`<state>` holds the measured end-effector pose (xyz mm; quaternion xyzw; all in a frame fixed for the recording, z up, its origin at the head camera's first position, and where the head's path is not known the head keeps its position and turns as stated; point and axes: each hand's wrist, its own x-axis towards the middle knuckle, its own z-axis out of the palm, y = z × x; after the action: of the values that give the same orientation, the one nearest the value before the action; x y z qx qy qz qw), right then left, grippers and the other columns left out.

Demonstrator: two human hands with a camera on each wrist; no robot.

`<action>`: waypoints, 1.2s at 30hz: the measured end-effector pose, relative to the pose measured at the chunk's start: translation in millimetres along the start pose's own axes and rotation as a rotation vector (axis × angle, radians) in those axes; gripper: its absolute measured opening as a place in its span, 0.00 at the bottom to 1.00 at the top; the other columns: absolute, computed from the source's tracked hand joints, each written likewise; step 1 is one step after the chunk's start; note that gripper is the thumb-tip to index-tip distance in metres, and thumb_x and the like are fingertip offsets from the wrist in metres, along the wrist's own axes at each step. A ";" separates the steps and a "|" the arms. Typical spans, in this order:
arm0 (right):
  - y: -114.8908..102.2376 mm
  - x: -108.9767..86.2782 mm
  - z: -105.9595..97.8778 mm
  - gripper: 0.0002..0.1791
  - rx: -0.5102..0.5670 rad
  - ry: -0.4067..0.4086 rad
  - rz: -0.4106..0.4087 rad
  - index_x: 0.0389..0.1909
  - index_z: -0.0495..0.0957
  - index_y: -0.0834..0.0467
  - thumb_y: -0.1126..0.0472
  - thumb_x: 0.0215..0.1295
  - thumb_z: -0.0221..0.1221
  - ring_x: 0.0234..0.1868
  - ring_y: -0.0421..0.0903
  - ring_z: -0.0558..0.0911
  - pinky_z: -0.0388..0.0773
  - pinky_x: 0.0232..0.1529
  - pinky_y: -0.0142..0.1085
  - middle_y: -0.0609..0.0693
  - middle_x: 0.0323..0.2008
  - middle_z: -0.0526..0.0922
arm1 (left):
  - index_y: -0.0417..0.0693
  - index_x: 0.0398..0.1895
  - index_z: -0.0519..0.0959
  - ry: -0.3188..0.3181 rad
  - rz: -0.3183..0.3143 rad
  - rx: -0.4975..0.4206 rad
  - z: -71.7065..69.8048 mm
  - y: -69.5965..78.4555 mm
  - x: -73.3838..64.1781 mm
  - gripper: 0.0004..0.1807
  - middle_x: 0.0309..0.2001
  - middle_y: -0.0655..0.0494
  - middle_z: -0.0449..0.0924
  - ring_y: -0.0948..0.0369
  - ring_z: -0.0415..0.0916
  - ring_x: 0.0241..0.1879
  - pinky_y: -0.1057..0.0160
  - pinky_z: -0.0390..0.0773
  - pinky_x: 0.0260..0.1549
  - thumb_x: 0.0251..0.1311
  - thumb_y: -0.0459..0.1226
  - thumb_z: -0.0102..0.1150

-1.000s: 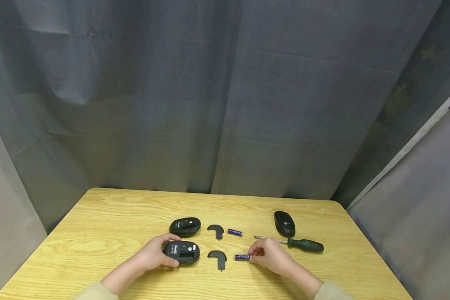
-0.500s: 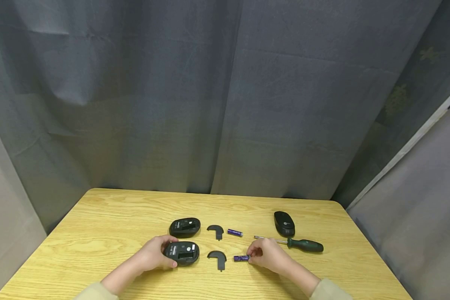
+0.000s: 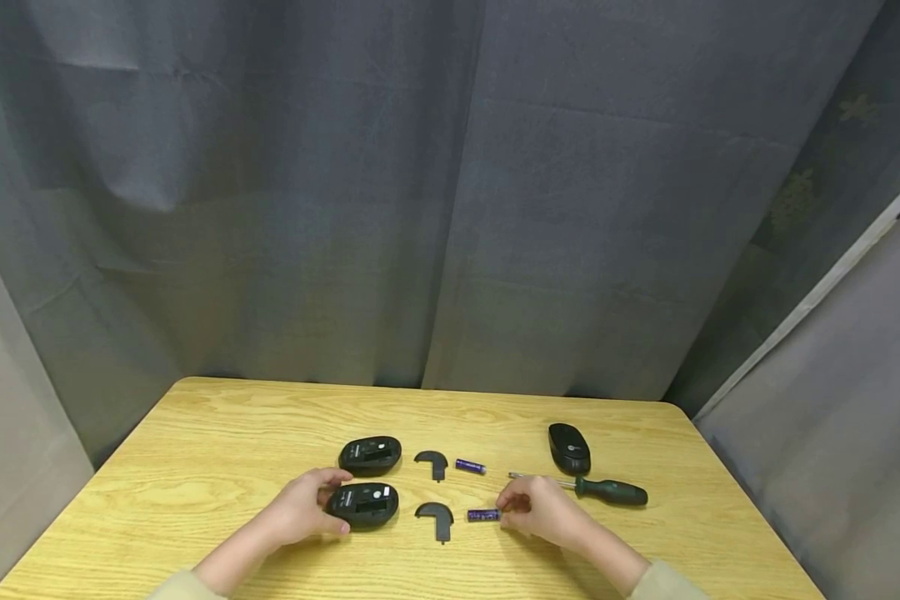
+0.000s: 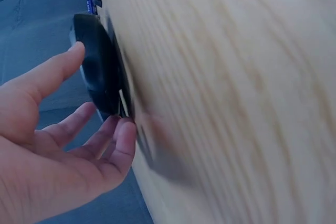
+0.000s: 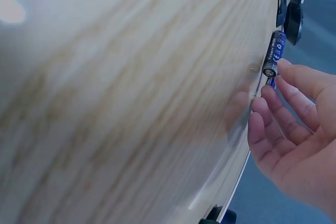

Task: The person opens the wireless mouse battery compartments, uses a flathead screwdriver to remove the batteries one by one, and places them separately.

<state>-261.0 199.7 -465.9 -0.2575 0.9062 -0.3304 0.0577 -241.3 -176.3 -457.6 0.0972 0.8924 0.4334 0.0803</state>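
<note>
My left hand (image 3: 297, 510) rests loosely around the left end of the nearer upturned black mouse (image 3: 367, 505), whose battery bay is uncovered. In the left wrist view the thumb overlaps the mouse's edge, and the other fingers lie loosely bent by its end; contact is unclear. My right hand (image 3: 540, 510) is at the right end of a purple AAA-looking battery (image 3: 483, 516) lying on the table. In the right wrist view this battery (image 5: 274, 53) shows its whole end face, with thumb and fingertips close beside it, not wrapped round it.
A second upturned mouse (image 3: 370, 455) lies behind the first. Two black battery covers (image 3: 435, 512) and another purple battery (image 3: 470, 467) lie mid-table. A green-handled screwdriver (image 3: 611, 492) lies behind my right hand, with an upright black mouse (image 3: 569, 448) beyond it.
My left hand has slid slightly left, its thumb and fingers loosening from the nearer mouse. The nearer battery shifted slightly left, and my right fingertips have eased off its end.
</note>
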 end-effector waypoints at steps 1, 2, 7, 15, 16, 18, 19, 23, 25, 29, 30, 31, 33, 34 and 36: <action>-0.6 -0.5 -1.2 0.08 0.008 -0.003 0.004 0.33 0.82 0.57 0.63 0.51 0.69 0.28 0.34 0.76 0.76 0.27 0.27 0.43 0.29 0.82 | 0.40 0.56 0.73 0.006 0.000 0.004 -0.7 0.4 -0.6 0.40 0.50 0.44 0.76 0.51 0.77 0.44 0.52 0.80 0.44 0.31 0.33 0.78; -1.3 -1.0 -2.6 0.08 0.016 -0.006 0.006 0.33 0.82 0.57 0.63 0.51 0.69 0.29 0.35 0.77 0.76 0.27 0.27 0.45 0.30 0.83 | 0.41 0.56 0.73 0.012 -0.006 0.012 -1.3 0.8 -1.1 0.40 0.51 0.44 0.75 0.48 0.76 0.46 0.50 0.79 0.46 0.31 0.33 0.78; -5.5 -4.5 -11.4 0.09 0.033 -0.011 0.020 0.36 0.82 0.58 0.62 0.53 0.67 0.32 0.39 0.77 0.76 0.30 0.27 0.49 0.36 0.84 | 0.46 0.58 0.73 0.032 -0.033 0.053 -6.1 7.6 -4.5 0.39 0.55 0.45 0.74 0.43 0.74 0.52 0.46 0.77 0.49 0.35 0.36 0.77; -6.5 -12.1 -28.1 0.09 -0.038 0.084 -0.048 0.37 0.82 0.58 0.62 0.54 0.67 0.32 0.38 0.79 0.76 0.26 0.27 0.53 0.39 0.85 | 0.49 0.59 0.72 0.054 -0.006 0.013 -13.3 31.5 -10.9 0.36 0.59 0.48 0.72 0.42 0.69 0.58 0.46 0.78 0.48 0.43 0.37 0.74; -6.8 -12.7 -30.7 0.10 -0.044 0.088 -0.045 0.38 0.82 0.58 0.61 0.55 0.67 0.32 0.37 0.79 0.77 0.27 0.27 0.53 0.39 0.85 | 0.49 0.60 0.72 0.055 0.004 0.008 -13.4 34.0 -10.6 0.35 0.59 0.48 0.72 0.42 0.68 0.59 0.46 0.77 0.49 0.43 0.37 0.74; -9.1 -14.7 -36.0 0.10 -0.052 0.102 -0.022 0.38 0.82 0.56 0.60 0.55 0.67 0.33 0.37 0.79 0.77 0.28 0.27 0.52 0.39 0.84 | 0.49 0.60 0.72 0.059 0.033 -0.002 -13.0 38.9 -9.5 0.35 0.60 0.47 0.72 0.42 0.68 0.59 0.46 0.76 0.51 0.45 0.38 0.73; -9.8 -15.5 -38.5 0.10 -0.056 0.110 -0.009 0.39 0.82 0.55 0.59 0.55 0.67 0.33 0.37 0.79 0.77 0.28 0.27 0.52 0.40 0.84 | 0.48 0.60 0.71 0.063 0.051 -0.009 -12.4 41.8 -8.8 0.35 0.60 0.47 0.72 0.42 0.68 0.59 0.45 0.75 0.52 0.45 0.39 0.73; -12.4 -18.3 -49.5 0.10 -0.047 0.147 0.041 0.39 0.82 0.51 0.57 0.55 0.67 0.34 0.38 0.78 0.77 0.27 0.28 0.48 0.39 0.83 | 0.45 0.61 0.70 0.076 0.133 -0.034 -8.9 54.0 -5.5 0.36 0.59 0.45 0.72 0.42 0.68 0.59 0.43 0.72 0.55 0.47 0.41 0.72; -12.3 -19.2 -55.2 0.11 -0.041 0.166 0.053 0.40 0.82 0.50 0.56 0.55 0.67 0.34 0.38 0.78 0.77 0.27 0.29 0.47 0.39 0.83 | 0.44 0.62 0.69 0.073 0.156 -0.057 -6.4 60.0 -3.5 0.37 0.60 0.43 0.71 0.42 0.67 0.59 0.43 0.72 0.55 0.47 0.42 0.72; -9.6 -21.1 -66.9 0.12 -0.024 0.200 0.064 0.41 0.81 0.49 0.55 0.55 0.67 0.35 0.39 0.79 0.78 0.29 0.30 0.45 0.38 0.82 | 0.45 0.64 0.67 0.061 0.185 -0.111 -0.3 71.2 1.8 0.39 0.63 0.45 0.68 0.42 0.65 0.61 0.45 0.70 0.58 0.48 0.42 0.71; -8.7 -21.8 -69.6 0.12 -0.024 0.210 0.055 0.41 0.81 0.50 0.55 0.55 0.66 0.35 0.39 0.79 0.79 0.30 0.30 0.45 0.38 0.82 | 0.46 0.65 0.66 0.059 0.192 -0.126 1.5 74.0 3.6 0.39 0.64 0.45 0.67 0.43 0.64 0.62 0.45 0.70 0.59 0.49 0.42 0.71; -7.8 -22.3 -72.0 0.13 -0.027 0.223 0.047 0.42 0.81 0.51 0.56 0.55 0.66 0.35 0.39 0.79 0.80 0.31 0.30 0.46 0.39 0.82 | 0.48 0.66 0.66 0.057 0.201 -0.138 3.1 76.9 5.3 0.39 0.65 0.46 0.66 0.44 0.64 0.63 0.45 0.69 0.59 0.49 0.42 0.71; -6.3 -23.1 -76.5 0.13 -0.031 0.251 0.026 0.42 0.81 0.52 0.57 0.55 0.67 0.36 0.41 0.80 0.81 0.32 0.31 0.48 0.39 0.83 | 0.49 0.67 0.65 0.053 0.221 -0.159 6.5 82.8 8.8 0.39 0.66 0.47 0.65 0.44 0.62 0.64 0.45 0.68 0.60 0.50 0.42 0.70; -5.8 -23.5 -78.5 0.14 -0.032 0.264 0.016 0.42 0.81 0.53 0.58 0.55 0.67 0.37 0.42 0.80 0.81 0.33 0.31 0.48 0.40 0.83 | 0.51 0.67 0.64 0.053 0.231 -0.169 8.4 85.8 10.7 0.39 0.66 0.47 0.65 0.45 0.62 0.64 0.45 0.68 0.60 0.51 0.43 0.70; -4.8 -24.6 -82.4 0.15 -0.034 0.288 0.009 0.43 0.80 0.53 0.57 0.54 0.67 0.38 0.44 0.80 0.81 0.34 0.31 0.49 0.41 0.83 | 0.53 0.68 0.64 0.052 0.247 -0.181 12.1 91.4 14.2 0.39 0.66 0.47 0.64 0.45 0.61 0.65 0.45 0.67 0.61 0.52 0.43 0.69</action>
<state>-260.4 255.9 -400.6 -0.2045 0.9117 -0.3481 -0.0758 -242.8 -108.3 -393.8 0.1874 0.8326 0.5211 0.0117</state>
